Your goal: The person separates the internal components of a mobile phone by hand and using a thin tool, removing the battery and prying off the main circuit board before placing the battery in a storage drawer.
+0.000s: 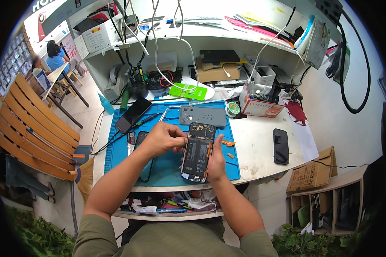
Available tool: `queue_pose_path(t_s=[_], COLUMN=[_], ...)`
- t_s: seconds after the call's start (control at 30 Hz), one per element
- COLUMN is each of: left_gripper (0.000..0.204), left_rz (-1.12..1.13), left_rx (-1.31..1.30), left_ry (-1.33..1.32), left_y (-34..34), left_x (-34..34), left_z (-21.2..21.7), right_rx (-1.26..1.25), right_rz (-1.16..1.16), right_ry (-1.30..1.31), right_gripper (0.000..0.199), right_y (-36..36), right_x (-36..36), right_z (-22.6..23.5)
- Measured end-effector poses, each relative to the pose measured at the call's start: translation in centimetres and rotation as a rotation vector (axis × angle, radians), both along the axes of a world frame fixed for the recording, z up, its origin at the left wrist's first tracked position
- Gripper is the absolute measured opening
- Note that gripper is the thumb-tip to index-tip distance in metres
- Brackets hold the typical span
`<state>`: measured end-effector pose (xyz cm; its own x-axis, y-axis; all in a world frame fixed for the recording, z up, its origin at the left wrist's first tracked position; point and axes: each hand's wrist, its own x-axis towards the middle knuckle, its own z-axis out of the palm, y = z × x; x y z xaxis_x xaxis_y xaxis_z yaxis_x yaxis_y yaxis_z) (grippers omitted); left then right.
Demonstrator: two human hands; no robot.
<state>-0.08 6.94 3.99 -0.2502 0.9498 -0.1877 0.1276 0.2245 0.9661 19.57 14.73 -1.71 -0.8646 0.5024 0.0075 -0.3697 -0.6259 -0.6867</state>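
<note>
Your right hand (215, 160) is wrapped around the right edge of the opened phone (197, 152), gripping it with its exposed insides facing up, just above the near edge of the blue work mat (120, 147). Your left hand (163, 138) reaches in from the left, its fingertips pinched together at the phone's upper left edge; what they pinch is too small to tell. Beyond lies a grey back cover (203, 115) on the mat, and a black phone (281, 146) rests well apart to the right on the white bench (261, 145).
</note>
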Motion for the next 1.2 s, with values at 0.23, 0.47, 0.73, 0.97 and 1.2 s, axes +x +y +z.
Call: queue_pose_path(t_s=[0.23,0.47,0.73,0.97,1.2], left_gripper=[0.026,0.034,0.032,0.022,0.020], left_rz=[-0.007,-0.095,-0.260,-0.271,-0.030], left_rx=[-0.022,-0.117,-0.264,-0.212,-0.108], left_ry=[-0.016,0.448,0.659,0.607,0.509], left_y=[-0.4,-1.7,-1.5,-1.2,-1.9], left_x=[-0.1,1.4,1.8,1.3,3.4], left_z=[0.5,2.9,4.0,2.3,-0.1], right_rx=[-0.063,0.015,0.007,0.042,0.073], right_rz=[-0.018,-0.072,-0.096,-0.041,-0.095], right_ry=[-0.002,-0.062,-0.024,-0.017,-0.081], right_gripper=[0.104,0.097,0.086,0.080,0.075], right_y=[0.1,-0.6,-0.8,-0.7,-0.5], right_x=[-0.1,-0.1,-0.4,-0.1,-0.4], right_z=[-0.3,0.1,-0.5,0.2,-0.5])
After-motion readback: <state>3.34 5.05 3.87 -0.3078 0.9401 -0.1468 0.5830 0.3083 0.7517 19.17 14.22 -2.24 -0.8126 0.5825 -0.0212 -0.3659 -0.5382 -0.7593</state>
